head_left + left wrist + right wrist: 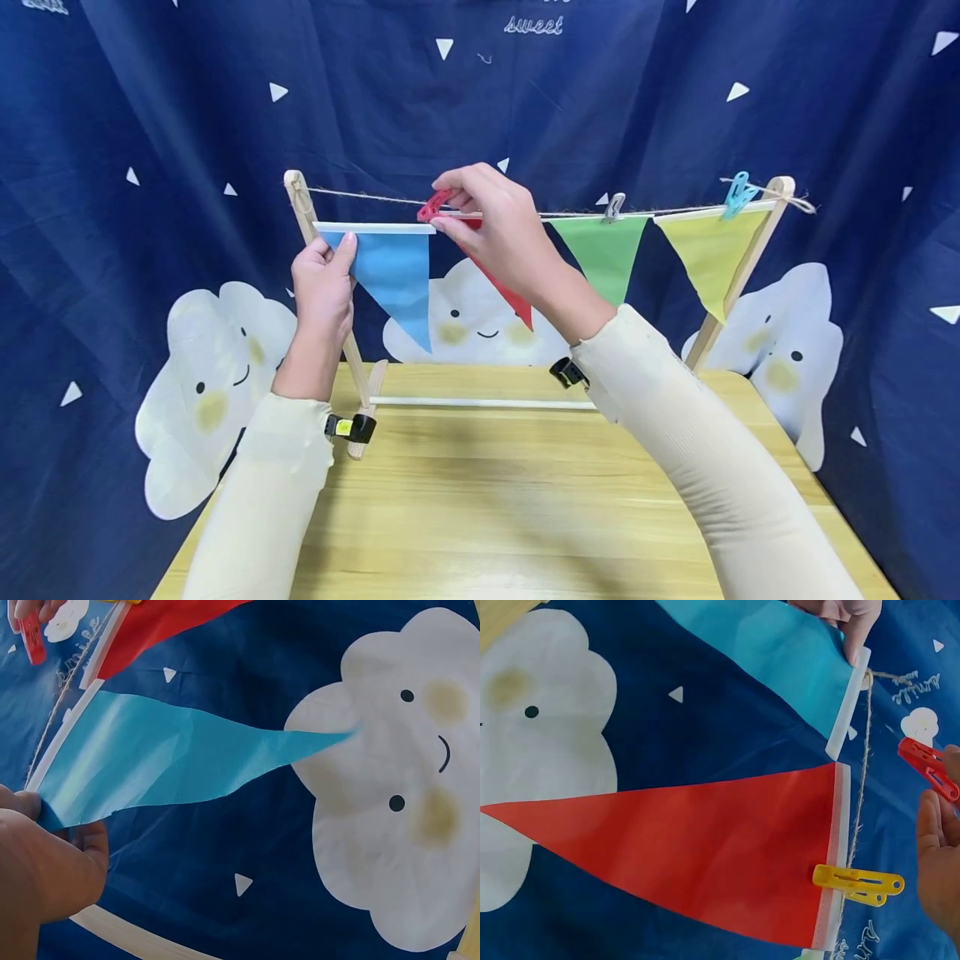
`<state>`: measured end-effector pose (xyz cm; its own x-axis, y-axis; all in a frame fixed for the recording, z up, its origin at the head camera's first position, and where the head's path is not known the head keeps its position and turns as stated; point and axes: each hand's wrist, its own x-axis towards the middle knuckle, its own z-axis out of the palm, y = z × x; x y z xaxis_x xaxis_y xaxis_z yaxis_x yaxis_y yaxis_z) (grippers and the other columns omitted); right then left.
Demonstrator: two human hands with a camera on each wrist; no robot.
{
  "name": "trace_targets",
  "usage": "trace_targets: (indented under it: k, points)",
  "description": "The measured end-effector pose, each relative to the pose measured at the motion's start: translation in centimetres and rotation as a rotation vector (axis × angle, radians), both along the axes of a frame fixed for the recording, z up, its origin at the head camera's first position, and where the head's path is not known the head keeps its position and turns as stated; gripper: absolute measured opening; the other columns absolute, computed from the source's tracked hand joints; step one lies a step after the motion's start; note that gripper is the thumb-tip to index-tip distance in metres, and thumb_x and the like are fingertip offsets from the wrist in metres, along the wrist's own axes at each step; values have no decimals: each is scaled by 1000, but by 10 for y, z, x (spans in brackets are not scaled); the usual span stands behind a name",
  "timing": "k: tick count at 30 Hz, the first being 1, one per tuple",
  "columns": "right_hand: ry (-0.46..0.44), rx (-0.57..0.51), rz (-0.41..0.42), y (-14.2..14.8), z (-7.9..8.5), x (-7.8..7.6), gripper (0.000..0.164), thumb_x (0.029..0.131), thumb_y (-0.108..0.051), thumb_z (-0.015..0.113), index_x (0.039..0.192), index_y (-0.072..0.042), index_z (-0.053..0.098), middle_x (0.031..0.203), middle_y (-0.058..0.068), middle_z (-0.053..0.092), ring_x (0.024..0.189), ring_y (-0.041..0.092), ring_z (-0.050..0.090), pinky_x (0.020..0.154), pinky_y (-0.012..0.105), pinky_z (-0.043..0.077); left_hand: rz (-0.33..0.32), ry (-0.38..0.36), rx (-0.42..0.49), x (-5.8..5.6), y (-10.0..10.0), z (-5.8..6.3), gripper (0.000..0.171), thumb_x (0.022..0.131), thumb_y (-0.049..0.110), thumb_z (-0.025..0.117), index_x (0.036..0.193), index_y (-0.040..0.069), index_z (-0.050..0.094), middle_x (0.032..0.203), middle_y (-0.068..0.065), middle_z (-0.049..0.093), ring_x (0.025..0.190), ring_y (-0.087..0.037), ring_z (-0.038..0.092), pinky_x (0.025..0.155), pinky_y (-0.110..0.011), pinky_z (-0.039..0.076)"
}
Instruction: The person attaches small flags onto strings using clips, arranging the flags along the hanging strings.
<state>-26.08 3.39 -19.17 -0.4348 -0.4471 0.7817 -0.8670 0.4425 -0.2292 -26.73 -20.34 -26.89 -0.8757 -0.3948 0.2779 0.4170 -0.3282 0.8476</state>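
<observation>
My left hand [324, 279] pinches the blue pennant [393, 275] near the left end of its white top strip, thumb in front. The pennant hangs point down beside the left wooden post, its strip close to the twine [864, 761]. Between thumb and fingers of my right hand [498, 221] is a red clothespin [928, 766], held near the right end of the blue pennant's strip in the head view and apart from the twine in the right wrist view. Beside it hangs the red pennant [705, 847], clipped to the twine by a yellow clothespin [859, 883].
A green pennant [603, 250] hangs from a grey clothespin [615, 206], a yellow pennant [708, 250] from a light blue clothespin [738, 196]. Wooden posts [742, 275] hold the twine, joined low down by a white rod [480, 403] over the wooden table [480, 492]. Behind hangs a dark blue curtain [375, 108].
</observation>
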Motion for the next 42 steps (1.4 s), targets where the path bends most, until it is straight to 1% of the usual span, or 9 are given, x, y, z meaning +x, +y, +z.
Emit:
trace_targets:
  k: [7,12,17,22,29,31,33,37,42]
  points:
    - [-30,26,-17,-10,8,-2,39,92,-20,79,125,-3,66,114,9,68,101,15,65,93,22,56,-38,11,63,-4,0,5,10,100,9,67,108,4,69,99,-6,69,89,-12,68,82,-24,57]
    - [-81,42,-25,-18,16,-7,40,91,-24,80,123,-4,66,112,9,68,100,15,64,92,23,55,-42,0,59,-6,-5,8,18,100,12,67,115,3,69,108,-7,70,98,-14,69,87,-25,57]
    - [-105,69,-23,-25,22,-15,39,91,-27,80,120,-4,67,110,7,68,98,14,63,89,21,53,-50,-16,66,-7,-12,11,27,100,14,67,125,3,68,120,-7,68,110,-17,68,94,-29,56]
    - [-104,60,-26,-30,27,-23,36,91,-27,80,117,-5,69,107,7,69,92,12,63,85,18,53,-54,-15,76,-9,-16,13,27,100,13,66,125,2,67,120,-8,68,107,-17,68,90,-28,56]
    - [-123,48,-48,-40,39,-29,30,91,-27,78,113,-7,73,106,5,73,88,9,67,85,12,53,-96,-4,86,-15,-17,13,23,102,12,63,123,3,66,119,-7,65,108,-17,67,88,-27,56]
    - [-137,61,-58,-44,42,-30,28,92,-26,77,111,-7,74,105,5,75,88,9,68,85,12,52,-91,-11,64,-17,-17,13,24,103,14,62,124,4,66,120,-6,64,108,-16,66,91,-28,56]
    - [-159,79,-75,-48,44,-32,25,92,-26,77,109,-8,74,105,4,76,89,8,68,86,11,52,-89,-22,61,-19,-16,13,26,103,15,62,126,4,65,121,-6,64,110,-17,65,98,-31,54]
    - [-194,107,-110,-51,48,-34,23,92,-26,76,108,-9,75,106,2,77,91,7,69,86,11,53,-80,-38,42,-21,-14,16,28,102,16,62,128,5,65,126,-6,62,119,-19,62,113,-39,45]
    - [-204,120,-128,-56,50,-37,23,92,-27,76,107,-10,75,106,1,77,91,7,69,87,12,53,-64,-30,44,-22,-14,17,27,103,14,62,127,4,66,126,-6,62,121,-20,61,116,-42,43]
